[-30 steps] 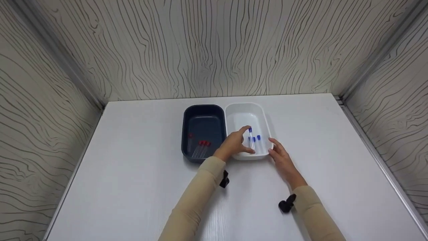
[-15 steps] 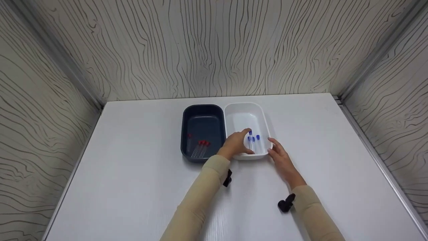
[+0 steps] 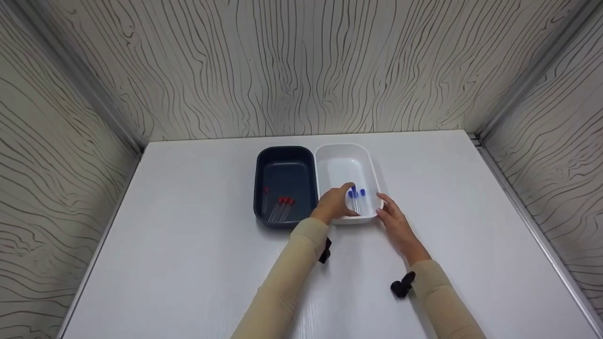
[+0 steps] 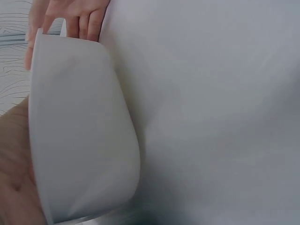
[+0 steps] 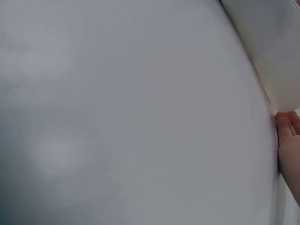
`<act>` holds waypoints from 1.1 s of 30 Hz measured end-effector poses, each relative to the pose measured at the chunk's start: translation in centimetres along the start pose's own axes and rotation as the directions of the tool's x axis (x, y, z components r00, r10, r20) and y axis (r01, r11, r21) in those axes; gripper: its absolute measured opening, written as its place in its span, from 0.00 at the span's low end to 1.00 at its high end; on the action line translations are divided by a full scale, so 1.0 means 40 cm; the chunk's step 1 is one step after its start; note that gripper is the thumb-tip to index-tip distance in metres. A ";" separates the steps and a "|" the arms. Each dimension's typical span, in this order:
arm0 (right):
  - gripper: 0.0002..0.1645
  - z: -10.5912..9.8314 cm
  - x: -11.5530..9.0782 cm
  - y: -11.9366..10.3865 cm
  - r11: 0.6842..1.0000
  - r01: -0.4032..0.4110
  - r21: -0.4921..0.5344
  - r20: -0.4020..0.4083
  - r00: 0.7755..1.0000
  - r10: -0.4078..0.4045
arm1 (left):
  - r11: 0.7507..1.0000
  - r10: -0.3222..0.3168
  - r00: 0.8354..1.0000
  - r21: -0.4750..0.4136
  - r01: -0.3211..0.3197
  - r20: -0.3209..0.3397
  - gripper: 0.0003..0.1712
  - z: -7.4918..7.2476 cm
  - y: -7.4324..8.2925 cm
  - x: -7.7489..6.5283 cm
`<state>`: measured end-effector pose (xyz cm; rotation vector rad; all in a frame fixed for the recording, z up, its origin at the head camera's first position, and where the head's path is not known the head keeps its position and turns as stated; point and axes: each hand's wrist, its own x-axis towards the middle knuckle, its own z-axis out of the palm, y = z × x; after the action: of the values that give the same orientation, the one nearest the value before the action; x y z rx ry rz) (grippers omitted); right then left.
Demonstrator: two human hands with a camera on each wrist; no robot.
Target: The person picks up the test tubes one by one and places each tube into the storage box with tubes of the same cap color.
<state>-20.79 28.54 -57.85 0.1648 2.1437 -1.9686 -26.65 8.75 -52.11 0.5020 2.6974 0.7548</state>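
In the head view, my left hand [image 3: 333, 203] reaches over the near left side of the white bin [image 3: 346, 149]. Its thumb and a finger span a clear test tube with a blue cap [image 3: 354, 188], one at each end, low in the bin. More blue-capped tubes [image 3: 362, 192] lie right by it, partly overlapped. At the bin's near right corner, my right hand [image 3: 395, 223] holds the wall, its fingers at the rim and its thumb in front. The left wrist view shows the bin's outer wall [image 4: 84, 126] hiding the tubes.
Touching the white bin on its left stands a dark blue bin [image 3: 288, 172]. Several red-capped tubes [image 3: 285, 200] lie in its near half. Both bins stand on a white table [image 3: 188, 226] with patterned panels [image 3: 292, 70] around it.
My left hand has come slightly down and to the right, lowering the blue-capped tube among the others in the white bin. The right hand has stayed on the bin's corner.
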 end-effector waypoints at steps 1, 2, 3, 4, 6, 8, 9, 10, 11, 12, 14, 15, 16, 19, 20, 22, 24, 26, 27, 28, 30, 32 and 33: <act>0.31 -0.001 -0.001 0.000 1.000 0.005 0.001 0.004 1.000 -0.005 | 1.000 0.003 1.000 -0.006 -0.003 -0.006 0.49 0.002 0.001 0.000; 0.31 -0.002 -0.001 0.001 1.000 0.010 -0.001 0.003 1.000 -0.010 | 1.000 0.002 1.000 -0.016 -0.002 -0.010 0.49 0.003 0.002 -0.001; 0.32 -0.003 -0.002 0.002 1.000 0.011 0.000 0.003 1.000 -0.011 | 1.000 0.002 1.000 -0.020 -0.002 -0.015 0.49 0.005 0.004 -0.002; 0.32 -0.003 -0.003 0.003 1.000 0.013 0.003 0.002 1.000 -0.013 | 1.000 0.002 1.000 -0.023 -0.002 -0.018 0.49 0.006 0.006 -0.004; 0.32 -0.004 -0.004 0.006 0.999 0.020 0.032 0.012 1.000 -0.021 | 1.000 -0.006 1.000 -0.022 0.006 -0.015 0.49 0.009 0.011 -0.005; 0.33 -0.005 -0.005 0.008 0.998 0.027 0.058 0.019 0.999 -0.028 | 1.000 -0.020 1.000 -0.011 0.020 -0.012 0.49 0.011 0.017 -0.006; 0.34 -0.006 -0.006 0.010 0.997 0.029 0.073 0.025 0.999 -0.031 | 1.000 -0.028 1.000 -0.002 0.028 -0.011 0.49 0.013 0.020 -0.006; 0.34 -0.007 -0.006 0.011 0.996 0.034 0.088 0.031 0.999 -0.037 | 0.999 -0.035 0.999 0.002 0.035 -0.009 0.49 0.014 0.023 -0.006; 0.34 -0.008 -0.006 0.012 0.994 0.038 0.101 0.036 0.998 -0.042 | 0.999 -0.043 0.999 0.006 0.043 -0.007 0.49 0.016 0.025 -0.006; 0.35 -0.008 -0.006 0.013 0.994 0.040 0.105 0.036 0.998 -0.044 | 0.999 -0.049 0.999 0.006 0.049 -0.006 0.49 0.017 0.028 -0.006; 0.35 -0.009 -0.007 0.013 0.993 0.044 0.110 0.035 0.998 -0.048 | 0.998 -0.054 0.999 0.011 0.054 -0.009 0.49 0.020 0.032 -0.006; 0.35 -0.010 -0.008 0.013 0.993 0.044 0.111 0.032 0.998 -0.048 | 0.998 -0.053 0.999 0.016 0.054 -0.012 0.49 0.021 0.033 -0.005; 0.35 -0.010 -0.008 0.013 0.993 0.042 0.111 0.029 0.999 -0.046 | 0.998 -0.053 0.998 0.015 0.054 -0.014 0.50 0.022 0.033 -0.005; 0.35 -0.010 -0.008 0.013 0.994 0.038 0.104 0.025 0.999 -0.041 | 0.998 -0.050 0.998 0.021 0.051 -0.028 0.50 0.025 0.031 -0.005; 0.35 -0.009 -0.007 0.014 0.994 0.038 0.101 0.025 0.999 -0.041 | 0.999 -0.049 0.998 0.019 0.050 -0.030 0.50 0.026 0.029 -0.005; 0.34 -0.008 -0.006 0.014 0.994 0.038 0.104 0.027 0.999 -0.041 | 0.999 -0.050 0.998 0.017 0.051 -0.035 0.50 0.027 0.027 -0.004; 0.35 -0.007 -0.007 0.013 0.992 0.042 0.115 0.030 0.998 -0.046 | 0.999 -0.047 0.998 0.013 0.048 -0.034 0.50 0.027 0.025 -0.003; 0.34 -0.007 -0.007 0.010 0.991 0.045 0.125 0.031 0.998 -0.050 | 0.999 -0.044 0.998 0.015 0.044 -0.036 0.49 0.028 0.025 -0.002; 0.34 -0.007 -0.008 0.009 0.990 0.045 0.130 0.030 0.998 -0.049 | 0.999 -0.042 0.998 0.017 0.043 -0.037 0.49 0.028 0.025 -0.001; 0.34 -0.007 -0.008 0.008 0.990 0.045 0.136 0.029 0.998 -0.049 | 0.999 -0.040 0.998 0.021 0.041 -0.039 0.49 0.028 0.024 -0.001; 0.34 -0.007 -0.009 0.006 0.989 0.044 0.143 0.034 0.998 -0.050 | 0.999 -0.034 0.998 0.026 0.036 -0.051 0.49 0.030 0.024 0.000; 0.35 -0.007 -0.010 0.005 0.989 0.038 0.141 0.037 0.998 -0.044 | 0.999 -0.027 0.997 0.037 0.029 -0.069 0.49 0.032 0.024 0.001; 0.35 -0.008 -0.010 0.005 0.990 0.034 0.138 0.039 0.998 -0.039 | 0.999 -0.023 0.997 0.038 0.026 -0.076 0.49 0.034 0.024 0.001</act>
<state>-20.39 28.92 -57.92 0.1069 2.0004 -2.1214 -25.95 10.13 -52.70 0.4571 2.7873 0.7300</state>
